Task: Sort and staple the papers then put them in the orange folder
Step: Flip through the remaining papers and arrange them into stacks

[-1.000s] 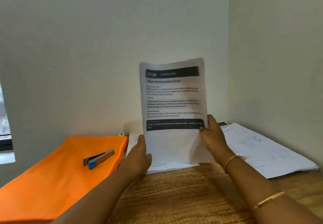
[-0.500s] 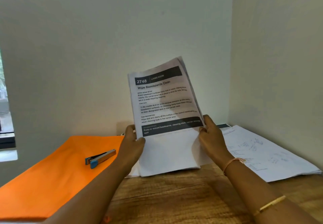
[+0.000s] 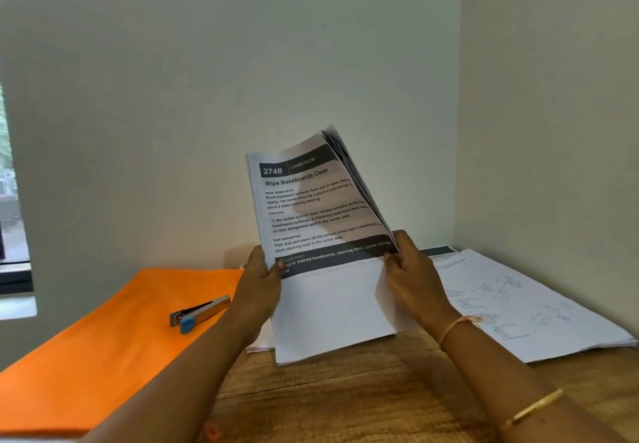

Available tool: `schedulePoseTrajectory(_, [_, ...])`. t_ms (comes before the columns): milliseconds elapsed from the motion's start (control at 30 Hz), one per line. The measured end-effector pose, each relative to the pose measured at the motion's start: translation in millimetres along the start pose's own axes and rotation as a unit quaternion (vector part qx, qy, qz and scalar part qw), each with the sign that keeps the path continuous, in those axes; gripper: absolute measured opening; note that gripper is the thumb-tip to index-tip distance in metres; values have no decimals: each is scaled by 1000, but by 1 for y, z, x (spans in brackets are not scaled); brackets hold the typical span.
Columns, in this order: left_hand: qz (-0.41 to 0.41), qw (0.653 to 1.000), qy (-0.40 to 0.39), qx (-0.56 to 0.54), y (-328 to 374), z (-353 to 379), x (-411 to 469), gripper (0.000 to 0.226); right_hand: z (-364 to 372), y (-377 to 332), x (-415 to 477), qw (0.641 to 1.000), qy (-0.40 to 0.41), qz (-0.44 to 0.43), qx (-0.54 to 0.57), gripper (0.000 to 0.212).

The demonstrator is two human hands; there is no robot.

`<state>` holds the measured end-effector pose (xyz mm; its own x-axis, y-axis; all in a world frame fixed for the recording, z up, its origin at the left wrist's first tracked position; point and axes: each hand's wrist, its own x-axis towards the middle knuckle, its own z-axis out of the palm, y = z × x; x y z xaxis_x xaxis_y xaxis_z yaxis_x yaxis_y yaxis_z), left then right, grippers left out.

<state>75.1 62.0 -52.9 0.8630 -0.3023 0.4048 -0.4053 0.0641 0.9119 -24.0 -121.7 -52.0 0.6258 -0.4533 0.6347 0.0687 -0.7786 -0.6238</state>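
Wood table [image 3: 345, 404], pale corner [image 3: 458, 166] — stapler [image 3: 200, 313] on orange folder [image 3: 86, 356]; left hand [image 3: 259, 290], right hand [image 3: 415, 280] clamp papers [image 3: 321, 207].

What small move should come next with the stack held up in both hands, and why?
Probably tap the stack of papers on the table to square it: the left hand and right hand grip its sides, yet sheets fan apart at the top right corner. The stapler lies untouched on the orange folder.
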Motion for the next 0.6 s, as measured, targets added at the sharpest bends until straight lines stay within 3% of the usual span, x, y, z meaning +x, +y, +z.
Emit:
schedulePoseTrajectory(133, [-13, 999, 11, -28, -1, 0, 2, 18, 1, 1, 1, 999, -15, 12, 36, 27])
schedulePoseTrajectory(300, [-18, 994, 93, -53, -2, 2, 7, 24, 8, 1, 4, 990, 4, 111, 92, 65])
schedulePoseTrajectory(367, [-31, 987, 123, -95, -1, 4, 7, 24, 11, 0, 2, 968, 2, 187, 165, 78])
schedulePoseTrajectory(400, [-41, 983, 131, -123, 0, 5, 7, 22, 13, -2, 0, 941, -21, 237, 241, 81])
schedulePoseTrajectory(500, [-69, 972, 136, -181, -2, 7, 8, 10, 16, -10, -7, 843, -164, 325, 397, 61])
schedulePoseTrajectory(600, [-74, 965, 119, -221, -2, 10, 5, 11, 25, -21, -14, 831, -237, 277, 420, 26])
